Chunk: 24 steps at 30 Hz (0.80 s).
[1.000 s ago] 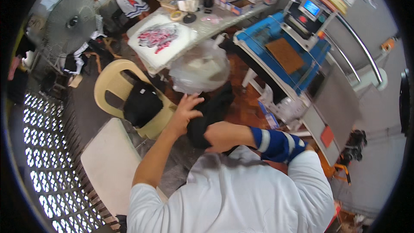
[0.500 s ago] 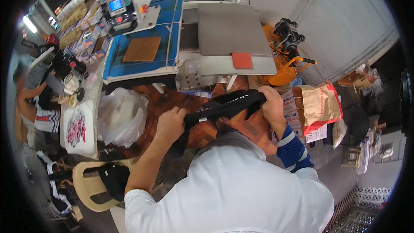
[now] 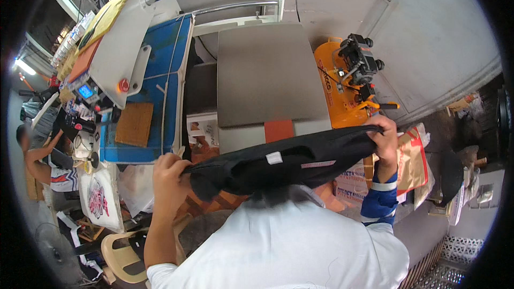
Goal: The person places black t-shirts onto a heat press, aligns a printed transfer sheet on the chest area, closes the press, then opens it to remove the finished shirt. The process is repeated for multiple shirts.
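A black garment, seemingly a shirt, hangs stretched sideways between my two hands. It carries a small white label and a narrow pale strip; its lower part is hidden behind my head and shoulders. My left hand is closed on one end, near the blue machine bed. At the opposite end my right hand pinches the top edge, close to the orange compressor. Just beyond the cloth is a flat grey press plate, and a red-orange pad lies at its near edge.
A brown square pad rests on the blue bed at left. The orange air compressor and a paper bag stand right. A beige chair is at lower left. Another person works far left.
Both hands have risen and spread apart, opening the bunched black garment into a wide stretch. My view has shifted towards the grey plate, which now appears nearer.
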Each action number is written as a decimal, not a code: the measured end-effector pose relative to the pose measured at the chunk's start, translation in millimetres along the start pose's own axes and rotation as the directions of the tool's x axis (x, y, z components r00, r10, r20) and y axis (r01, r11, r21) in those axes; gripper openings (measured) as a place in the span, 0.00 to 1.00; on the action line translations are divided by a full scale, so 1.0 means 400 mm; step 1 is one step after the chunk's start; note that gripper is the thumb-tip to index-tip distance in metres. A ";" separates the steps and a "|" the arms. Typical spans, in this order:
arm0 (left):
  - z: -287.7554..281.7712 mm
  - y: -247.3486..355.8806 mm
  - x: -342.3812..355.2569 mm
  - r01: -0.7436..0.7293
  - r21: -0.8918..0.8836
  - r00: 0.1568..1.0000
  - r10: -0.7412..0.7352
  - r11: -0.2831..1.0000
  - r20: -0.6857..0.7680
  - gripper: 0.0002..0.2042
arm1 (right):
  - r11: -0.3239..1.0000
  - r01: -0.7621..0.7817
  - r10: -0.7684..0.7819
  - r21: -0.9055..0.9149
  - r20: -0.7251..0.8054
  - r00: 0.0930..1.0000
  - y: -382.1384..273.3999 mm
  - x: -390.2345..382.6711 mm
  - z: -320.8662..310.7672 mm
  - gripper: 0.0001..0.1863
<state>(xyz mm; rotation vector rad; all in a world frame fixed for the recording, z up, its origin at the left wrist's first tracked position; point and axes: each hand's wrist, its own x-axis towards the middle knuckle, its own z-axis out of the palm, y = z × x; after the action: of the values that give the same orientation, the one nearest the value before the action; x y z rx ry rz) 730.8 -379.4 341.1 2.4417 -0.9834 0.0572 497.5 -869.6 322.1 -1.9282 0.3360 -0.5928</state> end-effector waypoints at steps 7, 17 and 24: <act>-0.096 -0.005 0.336 0.058 0.022 0.772 -0.031 0.998 -0.635 0.05 | 0.888 -0.078 -0.046 -0.453 -0.257 0.965 -0.108 0.298 -0.166 0.15; 0.065 -0.194 1.173 0.316 0.477 0.887 -0.077 0.820 -0.455 0.11 | 0.574 -0.096 0.047 -0.813 -0.085 0.995 0.139 1.113 0.023 0.19; 0.439 -0.488 1.387 0.577 -0.755 0.520 -0.853 0.311 0.046 0.18 | 0.672 -0.696 0.681 -0.252 -0.160 0.715 0.559 1.319 0.228 0.19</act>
<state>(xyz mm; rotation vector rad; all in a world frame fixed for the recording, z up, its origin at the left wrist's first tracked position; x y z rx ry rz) 1243.5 -695.8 224.4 1.7871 0.3721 -0.1519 996.7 -1147.9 221.4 -1.8662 1.1928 -0.0747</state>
